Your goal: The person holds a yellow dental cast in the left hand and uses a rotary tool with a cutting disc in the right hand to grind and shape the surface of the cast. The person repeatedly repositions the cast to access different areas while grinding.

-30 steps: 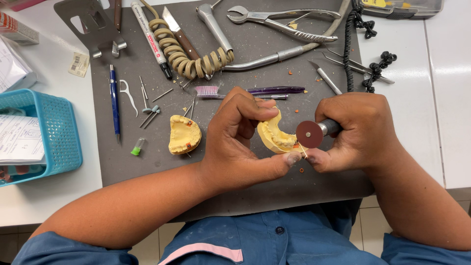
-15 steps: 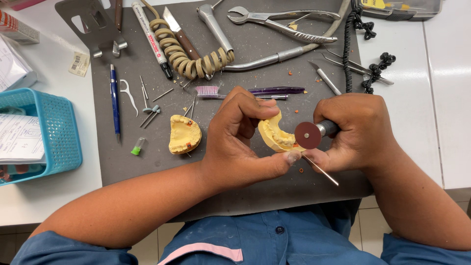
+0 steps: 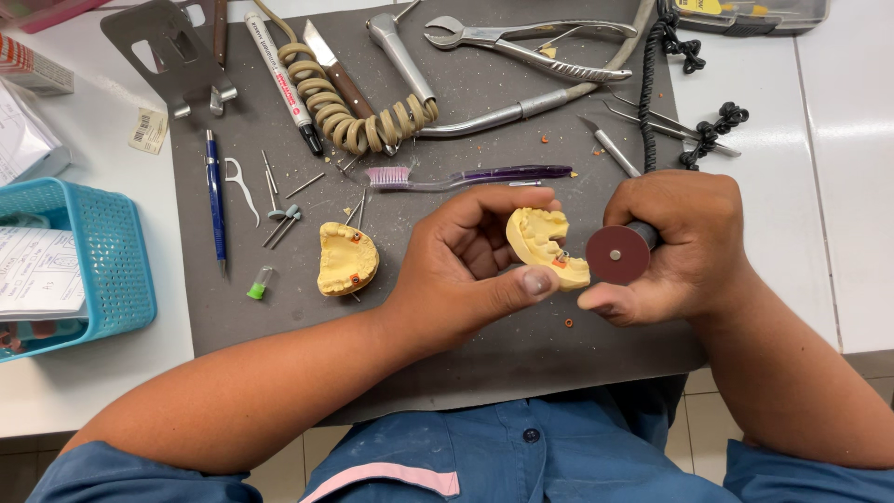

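Observation:
My left hand (image 3: 466,265) grips a yellow plaster dental cast (image 3: 542,242) between thumb and fingers, just above the grey mat (image 3: 447,335). A small orange piece sits on the cast near my thumb. My right hand (image 3: 675,247) holds a rotary handpiece whose dark red cutting disc (image 3: 618,254) faces the camera, right beside the cast's edge. A second yellow dental cast (image 3: 346,258) with wire and orange dots lies on the mat to the left of my left hand.
The mat carries a purple toothbrush (image 3: 466,176), a blue pen (image 3: 215,196), pliers (image 3: 521,42), a coiled beige cord (image 3: 349,116), small burs (image 3: 279,210) and a green-capped vial (image 3: 260,282). A blue basket (image 3: 102,251) with papers stands at the left. A black coiled cable (image 3: 666,56) runs at the upper right.
The thin wire seen sticking out below my hands half a second ago is gone from view. The disc has shifted slightly away from the cast's front, and both hands have stayed in place.

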